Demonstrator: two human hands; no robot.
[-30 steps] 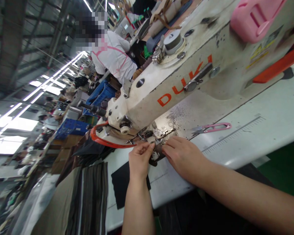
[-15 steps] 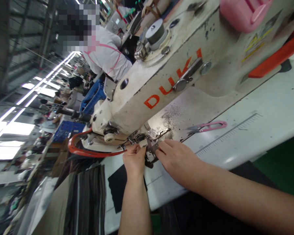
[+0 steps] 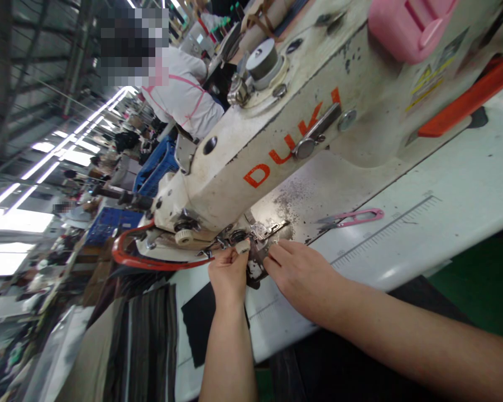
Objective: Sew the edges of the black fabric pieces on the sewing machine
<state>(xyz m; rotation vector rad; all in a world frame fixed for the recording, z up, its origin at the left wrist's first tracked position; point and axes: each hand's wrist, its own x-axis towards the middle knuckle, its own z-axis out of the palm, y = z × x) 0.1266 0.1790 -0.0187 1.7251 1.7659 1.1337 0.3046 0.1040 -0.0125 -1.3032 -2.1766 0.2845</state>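
Near the front edge of the worktop, the left hand is pinched shut on a small dark piece. The right hand lies flat and open against the piece's other side. The piece sits under the foot of the sewing machine. Pink snips lie further right, and a person in white is beyond.

White desk, scuffed, dark specks near needle plate. Printed ruler scale along near edge. Cream sewing machine standing on it, red lettering on arm. Pink thread snips lying flat just beyond scale, blades toward needle. Orange strip far right, against machine base. Small dark patterned piece at needle plate, touched by left hand and right hand. Black cloth draped over near edge, beneath left forearm.
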